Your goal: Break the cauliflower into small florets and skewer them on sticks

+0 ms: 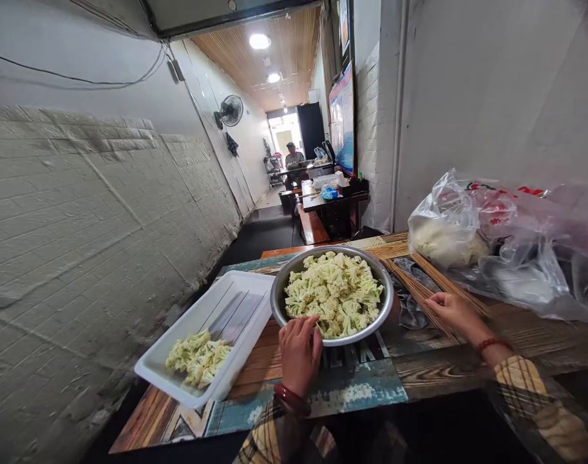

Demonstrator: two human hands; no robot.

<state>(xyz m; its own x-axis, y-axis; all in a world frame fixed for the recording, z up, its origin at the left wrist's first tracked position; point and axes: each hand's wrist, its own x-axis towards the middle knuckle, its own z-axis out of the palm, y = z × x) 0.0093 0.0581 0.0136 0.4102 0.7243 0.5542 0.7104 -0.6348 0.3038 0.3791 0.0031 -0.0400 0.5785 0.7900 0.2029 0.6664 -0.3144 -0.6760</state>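
A round metal bowl (275, 303) heaped with pale cauliflower florets (335, 290) stands in the middle of the table. My left hand (301, 351) is at its near left rim, fingers curled in against the florets; what they hold, if anything, is hidden. To the right of the bowl lie bunches of thin bamboo skewers (414, 283). My right hand (455, 314) is over them, thumb and fingers pinched on a skewer at the bunch. Left of the bowl, a white plastic tray (245, 293) holds a small pile of cauliflower pieces (198, 359) at its near end.
Clear plastic bags (448, 225), one with whole cauliflower inside, crowd the right of the table. Dark grey gloves or cloth (412, 312) lie by the skewers. A brick wall (81, 258) runs along the left. Farther back are another table (317, 201) and a seated person (294, 156).
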